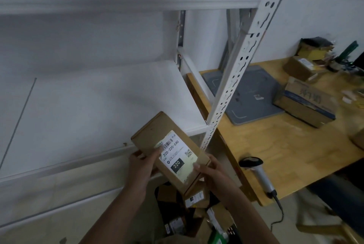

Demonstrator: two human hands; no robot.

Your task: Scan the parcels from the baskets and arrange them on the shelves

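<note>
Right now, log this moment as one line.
left hand: holds parcel | right hand: holds parcel | parcel: label up | scanner: lying on table

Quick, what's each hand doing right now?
Left hand: holding the parcel by its left side.
Right hand: holding the same parcel by its right side.

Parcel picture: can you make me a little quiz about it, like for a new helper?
1. True or false: the left hand and right hand both hold the parcel.
2. Where is the scanner? A lying on the wooden table; B in the left hand; C under the parcel.
3. Fill in: the big number in the label's black box is ___.
Key: 1 true; 2 A; 3 220.
</note>
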